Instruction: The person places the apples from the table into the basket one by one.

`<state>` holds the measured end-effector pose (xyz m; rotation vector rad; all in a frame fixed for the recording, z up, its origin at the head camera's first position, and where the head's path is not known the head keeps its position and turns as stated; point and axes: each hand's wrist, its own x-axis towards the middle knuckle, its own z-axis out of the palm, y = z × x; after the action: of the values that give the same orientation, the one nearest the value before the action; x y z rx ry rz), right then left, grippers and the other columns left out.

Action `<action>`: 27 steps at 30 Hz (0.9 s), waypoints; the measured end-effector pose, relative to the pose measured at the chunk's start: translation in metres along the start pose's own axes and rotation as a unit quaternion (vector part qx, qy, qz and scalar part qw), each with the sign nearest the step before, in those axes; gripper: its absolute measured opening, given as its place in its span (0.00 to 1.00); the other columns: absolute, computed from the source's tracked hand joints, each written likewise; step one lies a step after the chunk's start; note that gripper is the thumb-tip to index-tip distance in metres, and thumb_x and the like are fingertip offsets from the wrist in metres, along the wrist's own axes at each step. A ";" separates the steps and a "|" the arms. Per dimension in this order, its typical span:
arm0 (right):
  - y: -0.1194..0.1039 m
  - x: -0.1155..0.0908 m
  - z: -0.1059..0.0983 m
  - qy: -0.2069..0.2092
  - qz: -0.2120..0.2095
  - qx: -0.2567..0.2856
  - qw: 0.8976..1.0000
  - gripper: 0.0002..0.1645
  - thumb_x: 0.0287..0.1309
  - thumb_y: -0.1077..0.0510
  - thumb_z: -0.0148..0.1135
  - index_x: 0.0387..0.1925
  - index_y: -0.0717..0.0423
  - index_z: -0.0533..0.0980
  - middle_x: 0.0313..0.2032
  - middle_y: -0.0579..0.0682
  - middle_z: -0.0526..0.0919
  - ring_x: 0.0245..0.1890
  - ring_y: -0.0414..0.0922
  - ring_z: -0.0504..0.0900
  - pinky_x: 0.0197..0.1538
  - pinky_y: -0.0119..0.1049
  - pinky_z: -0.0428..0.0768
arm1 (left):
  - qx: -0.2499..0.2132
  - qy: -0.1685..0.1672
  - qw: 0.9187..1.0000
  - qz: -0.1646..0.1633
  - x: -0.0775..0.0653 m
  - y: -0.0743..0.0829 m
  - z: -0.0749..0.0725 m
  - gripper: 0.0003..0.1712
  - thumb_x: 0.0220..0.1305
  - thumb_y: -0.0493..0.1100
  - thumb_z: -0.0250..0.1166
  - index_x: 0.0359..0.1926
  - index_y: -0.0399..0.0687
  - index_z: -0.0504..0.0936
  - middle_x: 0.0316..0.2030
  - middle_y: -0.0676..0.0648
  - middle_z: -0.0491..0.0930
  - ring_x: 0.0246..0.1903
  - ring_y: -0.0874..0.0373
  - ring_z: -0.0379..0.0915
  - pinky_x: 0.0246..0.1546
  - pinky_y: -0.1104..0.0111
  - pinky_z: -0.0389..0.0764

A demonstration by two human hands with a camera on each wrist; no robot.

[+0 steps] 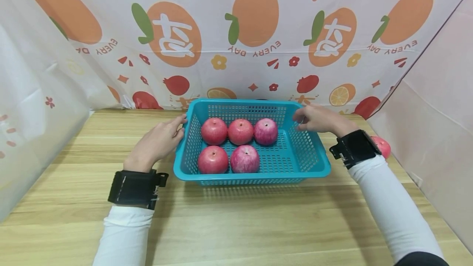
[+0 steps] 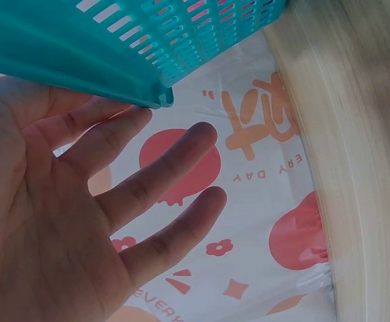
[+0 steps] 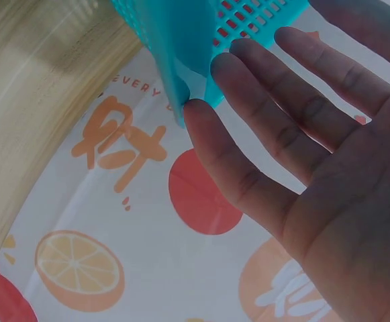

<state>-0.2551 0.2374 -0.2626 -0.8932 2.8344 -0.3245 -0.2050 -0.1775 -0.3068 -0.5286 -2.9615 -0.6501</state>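
A blue plastic basket with slotted walls stands on the table and holds several apples. Three are in the back row, the purplish one at its right end; a red apple and a streaked purplish apple sit in front. My left hand is at the basket's left rim, fingers spread and fairly straight, some fingertips touching the rim in the left wrist view. At the back right corner is my right hand; its fingers reach over the rim, extended in the right wrist view. Neither hand grips anything.
Another red apple lies on the wooden table at the right, partly hidden by the right wrist strap. A fruit-printed white cloth hangs close behind the basket. Pale sheets flank the table at left and right.
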 end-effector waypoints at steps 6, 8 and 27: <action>0.005 -0.004 -0.002 0.009 0.001 0.008 1.000 0.18 0.51 0.59 0.62 0.45 0.61 0.76 0.40 0.58 0.80 0.37 0.46 0.77 0.41 0.44 0.81 | -0.002 0.005 1.000 0.005 0.000 -0.001 0.001 0.30 0.67 0.45 0.49 0.66 0.40 0.54 0.57 0.36 0.67 0.41 0.46 0.69 0.37 0.53 0.80; 0.006 -0.005 -0.002 0.013 -0.001 0.010 1.000 0.19 0.51 0.59 0.63 0.45 0.61 0.75 0.40 0.58 0.80 0.36 0.46 0.77 0.40 0.44 0.81 | -0.002 0.006 1.000 0.005 0.000 -0.001 0.001 0.30 0.67 0.45 0.49 0.66 0.40 0.54 0.56 0.36 0.67 0.41 0.46 0.69 0.36 0.54 0.81; 0.015 -0.015 -0.004 0.038 0.008 0.000 0.999 0.19 0.48 0.60 0.63 0.45 0.61 0.76 0.37 0.55 0.81 0.33 0.44 0.76 0.38 0.42 0.82 | -0.001 0.006 1.000 -0.001 0.001 -0.002 0.002 0.31 0.66 0.45 0.50 0.66 0.41 0.54 0.58 0.37 0.67 0.46 0.45 0.67 0.46 0.45 0.73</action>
<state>-0.2517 0.2588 -0.2618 -0.8762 2.9082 -0.3639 -0.2062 -0.1781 -0.3092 -0.5195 -2.9520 -0.6556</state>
